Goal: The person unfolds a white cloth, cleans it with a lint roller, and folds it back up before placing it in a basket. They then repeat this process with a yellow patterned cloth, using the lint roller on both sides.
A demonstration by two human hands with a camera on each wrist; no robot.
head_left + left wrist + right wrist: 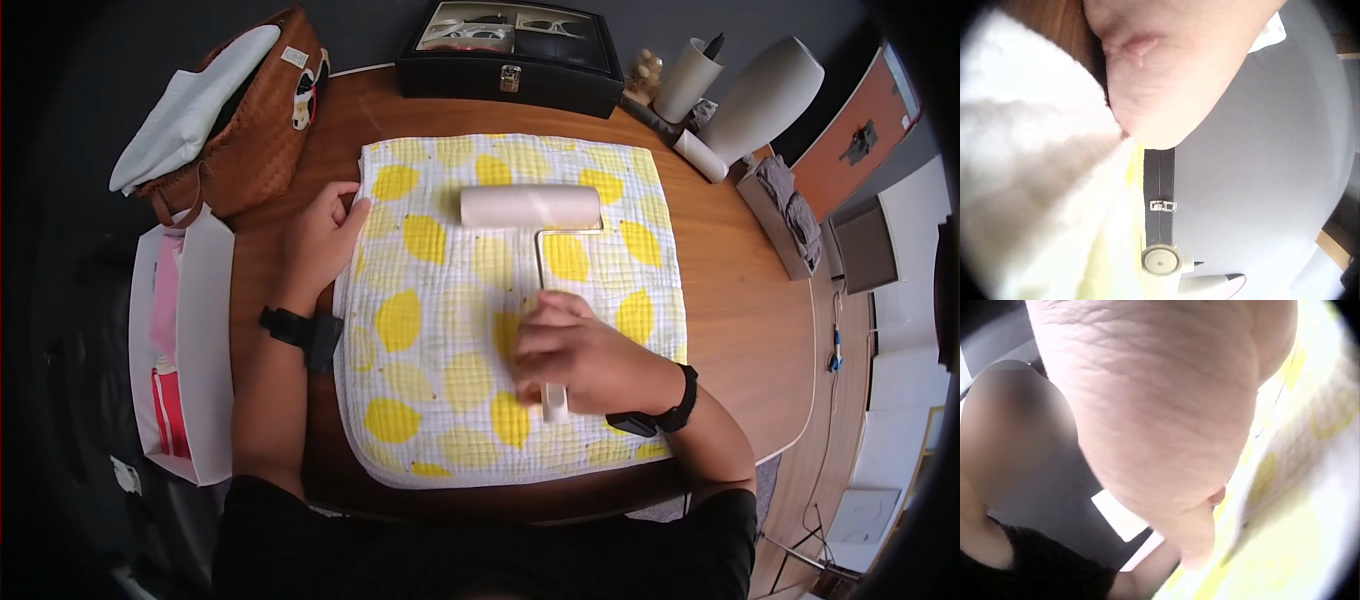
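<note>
A folded white muslin blanket [465,340] printed with yellow lemons lies on the wooden table. My right hand [580,350] is curled round the white handle of a lint roller [530,207], slightly blurred. The white roller cylinder lies crosswise over the upper part of the blanket, joined to the handle by a bent wire. At the blanket's upper left edge, my left hand [325,240] grips the border, thumb over it. In the left wrist view, folds of the blanket [1035,125] run together toward that hand. The right wrist view shows mostly the back of my right hand [1160,419].
Left of the blanket stand a white box [205,350] with fabric inside and a brown woven basket [250,135]. A black glasses case [510,85] sits at the back. A white cup [687,80], a vase [768,95] and a narrow box [775,225] line the right side.
</note>
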